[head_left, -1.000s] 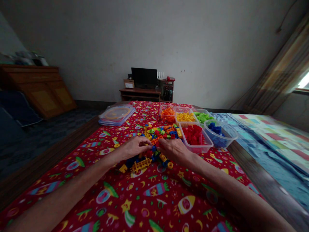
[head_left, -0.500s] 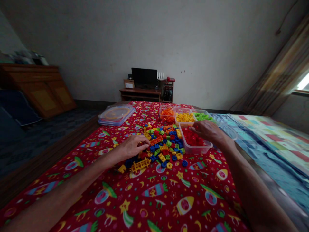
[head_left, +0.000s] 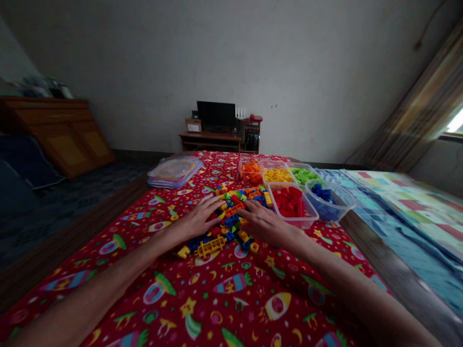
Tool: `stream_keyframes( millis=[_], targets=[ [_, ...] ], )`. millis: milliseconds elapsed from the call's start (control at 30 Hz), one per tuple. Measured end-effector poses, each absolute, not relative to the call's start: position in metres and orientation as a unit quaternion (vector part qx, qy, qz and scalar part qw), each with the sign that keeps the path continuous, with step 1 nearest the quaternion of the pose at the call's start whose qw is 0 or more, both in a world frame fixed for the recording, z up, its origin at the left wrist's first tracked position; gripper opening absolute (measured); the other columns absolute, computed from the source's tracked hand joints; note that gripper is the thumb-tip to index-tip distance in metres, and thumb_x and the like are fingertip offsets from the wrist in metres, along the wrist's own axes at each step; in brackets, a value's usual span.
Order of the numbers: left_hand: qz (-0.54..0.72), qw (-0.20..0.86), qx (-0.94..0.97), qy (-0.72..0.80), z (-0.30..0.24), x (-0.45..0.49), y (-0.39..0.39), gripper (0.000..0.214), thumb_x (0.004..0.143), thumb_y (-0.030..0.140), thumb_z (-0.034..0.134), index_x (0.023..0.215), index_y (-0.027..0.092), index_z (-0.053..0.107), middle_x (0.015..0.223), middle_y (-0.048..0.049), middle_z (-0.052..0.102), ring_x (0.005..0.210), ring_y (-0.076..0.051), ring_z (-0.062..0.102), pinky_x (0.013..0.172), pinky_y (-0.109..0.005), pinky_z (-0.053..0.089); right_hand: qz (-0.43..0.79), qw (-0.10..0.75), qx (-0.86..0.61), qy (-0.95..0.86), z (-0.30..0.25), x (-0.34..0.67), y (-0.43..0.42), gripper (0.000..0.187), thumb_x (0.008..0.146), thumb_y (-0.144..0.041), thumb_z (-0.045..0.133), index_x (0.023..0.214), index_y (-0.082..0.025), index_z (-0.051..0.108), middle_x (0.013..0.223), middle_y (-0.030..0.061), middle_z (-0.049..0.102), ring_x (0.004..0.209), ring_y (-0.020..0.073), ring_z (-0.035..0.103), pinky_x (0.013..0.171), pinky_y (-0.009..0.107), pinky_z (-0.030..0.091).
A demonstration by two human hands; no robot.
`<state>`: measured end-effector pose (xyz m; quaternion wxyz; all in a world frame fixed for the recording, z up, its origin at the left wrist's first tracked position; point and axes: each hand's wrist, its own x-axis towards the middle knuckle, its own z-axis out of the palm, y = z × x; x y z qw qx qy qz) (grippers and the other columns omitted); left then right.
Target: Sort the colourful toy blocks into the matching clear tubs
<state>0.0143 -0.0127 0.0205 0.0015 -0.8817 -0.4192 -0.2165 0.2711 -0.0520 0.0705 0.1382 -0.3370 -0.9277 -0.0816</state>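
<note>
A mixed pile of toy building blocks [head_left: 231, 221] in red, blue, yellow, green and orange lies on the red patterned cloth [head_left: 231, 308]. My left hand [head_left: 199, 219] rests at the pile's left side, fingers spread over the blocks. From the right, my right hand [head_left: 261, 219] reaches over the pile with its fingers stretched out, touching or just above the blocks. A long yellow block piece [head_left: 210, 247] lies at the near edge. To the right stands a clear box of red blocks [head_left: 289, 202], beside a round tub of blue blocks [head_left: 323, 193].
Farther back are boxes of orange blocks [head_left: 251, 170], yellow blocks [head_left: 277, 175] and light green blocks [head_left: 303, 175]. Stacked clear lids [head_left: 175, 171] lie at the back left. A bed [head_left: 398, 217] adjoins the table's right side. Beyond the table stands a desk with a monitor [head_left: 216, 115].
My right hand has moved left from above the red-block box to the pile, uncovering the tub of blue blocks. The fingers of my left hand have spread.
</note>
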Motion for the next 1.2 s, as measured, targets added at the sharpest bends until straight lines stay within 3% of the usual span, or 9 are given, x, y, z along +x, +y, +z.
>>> stream_keyframes(
  millis=[133,267,433,533,733,900,1000,1100,1200],
  targets=[
    [-0.238,0.018,-0.891,-0.386,0.016,0.016,-0.015,0.044,0.090,0.029,0.045,0.134,0.020,0.046,0.131,-0.0093,0.053,0.132,-0.029,0.031,0.107,-0.049,0.034,-0.067,0.120,-0.312,-0.940,0.048,0.257,-0.045,0.036,0.086,-0.016,0.048,0.122,-0.016,0.052,0.114,0.0146,0.057,0.116,0.0243,0.048,0.090,0.036,0.044],
    [-0.261,0.002,-0.892,-0.370,0.014,0.015,-0.010,0.043,0.088,0.023,0.047,0.131,0.020,0.051,0.124,-0.0083,0.059,0.125,-0.028,0.038,0.104,-0.048,0.036,-0.021,0.125,-0.286,-0.950,0.048,0.261,-0.037,0.033,0.084,-0.008,0.048,0.115,-0.015,0.055,0.101,0.0108,0.063,0.095,0.0188,0.057,0.081,0.029,0.044],
    [-0.310,-0.017,-0.871,-0.380,0.008,0.013,0.000,0.039,0.088,0.018,0.041,0.122,0.022,0.059,0.115,-0.0070,0.063,0.118,-0.025,0.044,0.102,-0.046,0.038,-0.001,0.150,-0.302,-0.941,0.048,0.267,-0.035,0.017,0.088,-0.011,0.045,0.095,-0.014,0.060,0.084,0.0079,0.061,0.076,0.0140,0.054,0.067,0.024,0.038],
    [-0.342,-0.022,-0.854,-0.393,0.005,0.014,0.001,0.043,0.088,0.013,0.035,0.123,0.021,0.059,0.115,-0.0080,0.061,0.116,-0.023,0.047,0.099,-0.042,0.042,0.001,0.148,-0.316,-0.937,0.049,0.268,-0.037,0.019,0.090,-0.011,0.041,0.084,-0.014,0.059,0.077,0.0058,0.060,0.069,0.0118,0.050,0.062,0.023,0.033],
    [-0.369,-0.021,-0.850,-0.375,0.002,0.016,-0.001,0.052,0.086,0.008,0.033,0.135,0.020,0.045,0.112,-0.0095,0.060,0.114,-0.022,0.048,0.099,-0.042,0.042,-0.047,0.149,-0.359,-0.920,0.068,0.263,-0.038,0.019,0.091,-0.026,0.047,0.087,-0.015,0.062,0.077,0.0057,0.060,0.069,0.0130,0.051,0.064,0.024,0.032],
    [-0.379,-0.013,-0.848,-0.371,0.001,0.017,-0.003,0.055,0.085,0.007,0.036,0.137,0.022,0.042,0.119,-0.0094,0.053,0.113,-0.021,0.048,0.097,-0.041,0.044,-0.114,0.106,-0.368,-0.917,0.079,0.238,-0.026,0.023,0.088,-0.014,0.044,0.101,-0.014,0.063,0.089,0.0117,0.063,0.079,0.0178,0.053,0.070,0.028,0.038],
    [-0.370,-0.012,-0.850,-0.375,0.002,0.018,-0.006,0.055,0.085,0.006,0.035,0.137,0.021,0.041,0.120,-0.0104,0.050,0.117,-0.022,0.046,0.098,-0.042,0.044,-0.122,0.073,-0.361,-0.922,0.074,0.228,-0.017,0.021,0.085,-0.009,0.045,0.094,-0.012,0.064,0.089,0.0143,0.063,0.084,0.0207,0.053,0.072,0.030,0.041],
    [-0.361,-0.013,-0.855,-0.373,0.001,0.017,-0.006,0.056,0.084,0.005,0.036,0.138,0.022,0.040,0.122,-0.0103,0.049,0.118,-0.022,0.045,0.100,-0.043,0.042,-0.088,0.109,-0.323,-0.936,0.073,0.231,-0.010,0.014,0.086,-0.014,0.050,0.089,-0.013,0.063,0.084,0.0115,0.063,0.080,0.0180,0.054,0.071,0.028,0.041],
    [-0.371,-0.013,-0.849,-0.376,-0.002,0.017,-0.006,0.058,0.083,0.004,0.037,0.137,0.024,0.039,0.123,-0.0098,0.048,0.117,-0.022,0.047,0.100,-0.045,0.042,0.002,0.156,-0.307,-0.939,0.089,0.244,0.000,0.012,0.085,-0.023,0.057,0.086,-0.014,0.065,0.074,0.0049,0.064,0.065,0.0114,0.053,0.061,0.022,0.037]
  ],
)
